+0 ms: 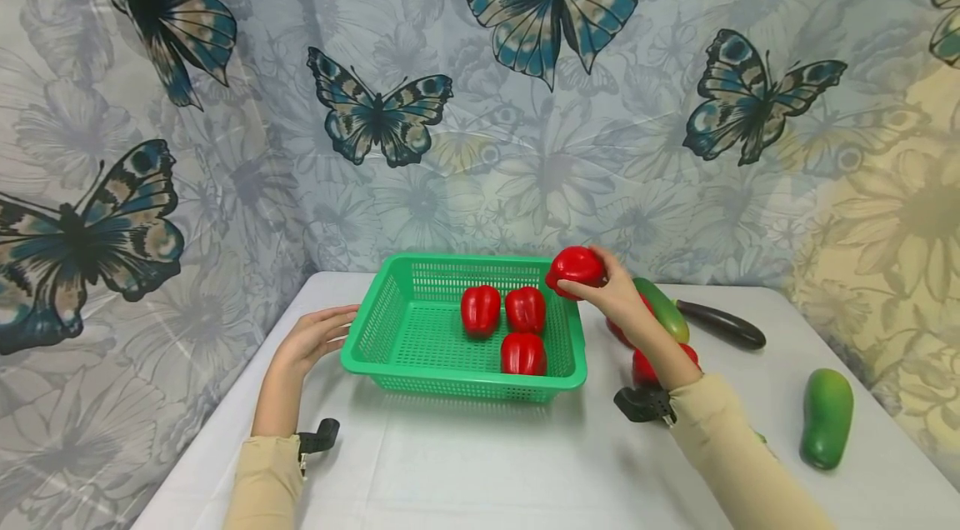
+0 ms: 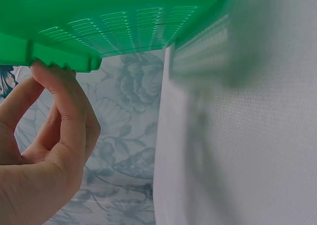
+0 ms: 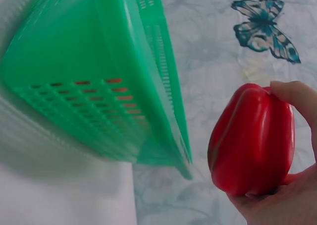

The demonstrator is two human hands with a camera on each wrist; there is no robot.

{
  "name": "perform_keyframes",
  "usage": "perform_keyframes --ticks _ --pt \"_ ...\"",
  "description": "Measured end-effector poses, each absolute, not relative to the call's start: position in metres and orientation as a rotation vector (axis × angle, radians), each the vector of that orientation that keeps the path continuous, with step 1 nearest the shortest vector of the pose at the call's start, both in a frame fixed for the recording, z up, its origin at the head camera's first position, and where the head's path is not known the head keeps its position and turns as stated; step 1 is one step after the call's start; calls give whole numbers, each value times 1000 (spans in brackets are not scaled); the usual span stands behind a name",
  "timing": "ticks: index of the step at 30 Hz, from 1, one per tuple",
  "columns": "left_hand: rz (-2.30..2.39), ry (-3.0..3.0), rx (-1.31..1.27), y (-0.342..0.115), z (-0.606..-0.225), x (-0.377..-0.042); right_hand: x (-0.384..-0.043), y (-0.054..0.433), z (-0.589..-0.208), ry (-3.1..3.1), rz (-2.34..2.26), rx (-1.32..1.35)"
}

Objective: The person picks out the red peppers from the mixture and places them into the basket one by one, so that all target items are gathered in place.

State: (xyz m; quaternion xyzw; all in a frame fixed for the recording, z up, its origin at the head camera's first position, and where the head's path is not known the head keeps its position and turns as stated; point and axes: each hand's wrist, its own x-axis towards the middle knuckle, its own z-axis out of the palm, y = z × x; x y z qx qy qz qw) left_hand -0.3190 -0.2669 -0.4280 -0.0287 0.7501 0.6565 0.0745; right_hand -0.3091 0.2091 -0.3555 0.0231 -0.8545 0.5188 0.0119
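My right hand grips a red bell pepper above the back right corner of the green basket. Thumb and fingers span the pepper in the right wrist view, beside the basket's outer wall. Three more red bell peppers, one of them a front pepper, lie in the basket's right half. Over at the left, the fingertips of my left hand touch the basket's rim. The left wrist view shows those fingers gently bent under the rim, not wrapped round it.
Right of the basket, partly behind my right forearm, lie more red peppers and a green cucumber-like vegetable. An eggplant rests farther right. Another green vegetable lies near the table's right edge. A butterfly-print cloth hangs behind the white table.
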Motion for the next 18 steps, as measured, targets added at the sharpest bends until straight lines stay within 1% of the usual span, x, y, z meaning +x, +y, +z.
perform_keyframes --ticks 9,18 --pt "1972 2249 -88 -267 -429 -320 -318 190 -355 -2679 1628 129" --pt "1967 2259 -80 -266 -427 -318 -323 174 -351 -2700 1631 295"
